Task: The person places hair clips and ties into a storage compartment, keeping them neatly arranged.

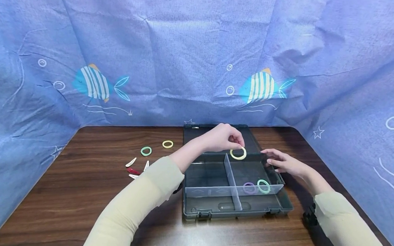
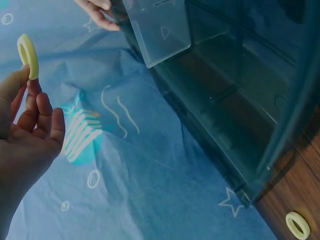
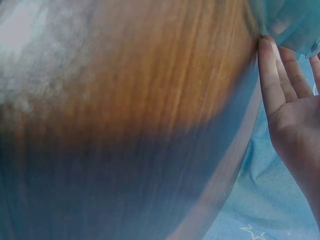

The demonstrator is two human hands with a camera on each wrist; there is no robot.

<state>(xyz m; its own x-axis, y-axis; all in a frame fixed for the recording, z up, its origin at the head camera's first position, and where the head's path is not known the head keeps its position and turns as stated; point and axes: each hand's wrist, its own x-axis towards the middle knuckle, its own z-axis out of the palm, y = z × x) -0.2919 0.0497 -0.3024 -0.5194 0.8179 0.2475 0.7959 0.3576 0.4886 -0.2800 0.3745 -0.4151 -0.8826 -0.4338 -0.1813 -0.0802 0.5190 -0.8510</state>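
My left hand (image 1: 222,137) pinches a pale yellow hair tie (image 1: 238,159) between thumb and fingertips, above the back right compartment of a dark, see-through organizer box (image 1: 239,213). In the left wrist view the hair tie (image 2: 33,60) stands upright from the fingertips. My right hand (image 1: 287,164) rests at the box's right wall, its fingers fairly straight and touching the rim. A purple hair tie (image 1: 248,183) and a mint green hair tie (image 1: 258,186) are by the clear divider on the right side of the box.
The box's lid (image 1: 251,136) lies folded back. Left of it on the wooden table (image 1: 67,185) are a green hair tie (image 1: 142,152), another yellow hair tie (image 1: 168,147), a red hair clip (image 1: 133,171) and several white clips (image 1: 131,162). A blue fish-print cloth (image 1: 186,62) hangs behind.
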